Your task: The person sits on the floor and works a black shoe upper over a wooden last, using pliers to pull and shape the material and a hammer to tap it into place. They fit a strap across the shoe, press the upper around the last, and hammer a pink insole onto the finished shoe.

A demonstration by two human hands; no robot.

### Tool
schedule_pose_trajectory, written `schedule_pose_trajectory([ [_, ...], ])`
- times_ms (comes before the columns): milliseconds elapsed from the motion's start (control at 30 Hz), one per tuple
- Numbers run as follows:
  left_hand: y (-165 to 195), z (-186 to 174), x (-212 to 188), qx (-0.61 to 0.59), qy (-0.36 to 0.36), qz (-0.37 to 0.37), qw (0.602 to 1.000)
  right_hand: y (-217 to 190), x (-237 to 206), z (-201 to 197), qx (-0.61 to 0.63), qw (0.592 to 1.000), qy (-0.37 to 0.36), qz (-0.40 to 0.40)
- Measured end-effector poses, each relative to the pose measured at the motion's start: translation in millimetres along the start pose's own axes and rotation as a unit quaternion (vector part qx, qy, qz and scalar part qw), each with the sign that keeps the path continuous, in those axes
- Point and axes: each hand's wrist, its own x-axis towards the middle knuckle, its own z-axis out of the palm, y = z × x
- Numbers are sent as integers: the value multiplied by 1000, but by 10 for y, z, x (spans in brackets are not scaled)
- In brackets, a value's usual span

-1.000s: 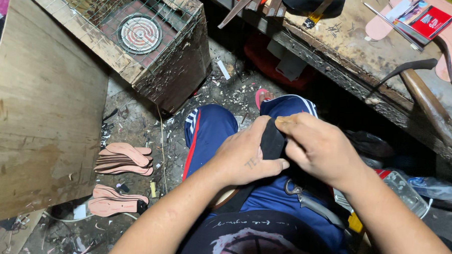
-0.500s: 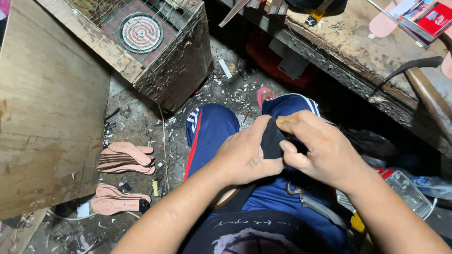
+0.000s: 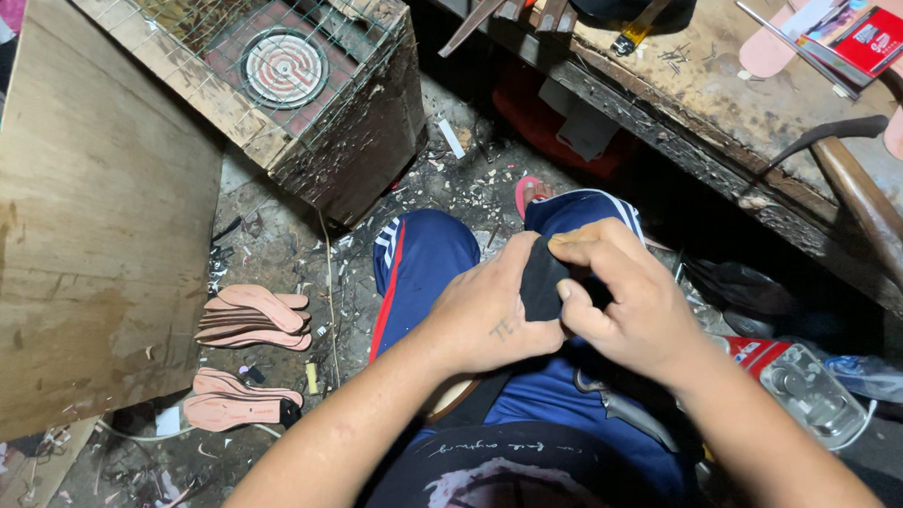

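Both hands meet over the person's lap, above the blue track trousers (image 3: 421,273) with red and white side stripes. The left hand (image 3: 489,315) curls around a small black piece (image 3: 541,282) of soft, matte material, thumb on top and fingers wrapped beneath. The right hand (image 3: 625,310) pinches the same piece from the other side, thumb pressed against its edge and fingers folded over it, so most of the black piece is hidden and its full shape cannot be told.

On the dirty floor (image 3: 454,184), littered with scraps and shavings, lie two stacks of flat pink insoles (image 3: 254,317), sole-shaped with rounded ends, near the left edge of the trousers. Another pair (image 3: 236,407) lies just below them. A large sheet of stained cardboard (image 3: 81,251) leans at the left. Beyond it stands a rough wooden box (image 3: 356,130) topped with wire mesh, holding a round coil heater (image 3: 283,68). At the right, a scarred, grimy wooden workbench (image 3: 717,103) carries a pink cut-out sole (image 3: 769,50) near its far edge and a red booklet (image 3: 874,38). A clear plastic container (image 3: 812,387) sits on the floor beside the right forearm.
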Motion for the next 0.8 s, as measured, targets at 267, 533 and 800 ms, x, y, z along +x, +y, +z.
schedule_pose_trajectory([
  [267,-51,-52,-56,-1,14,27,1000,118,-259,463,312,932,76,166],
  [533,-5,39,-109,33,44,86,995,5,-240,567,213,962,106,136],
  [800,48,-30,-143,25,37,18,999,-56,-188,496,404,886,76,212],
])
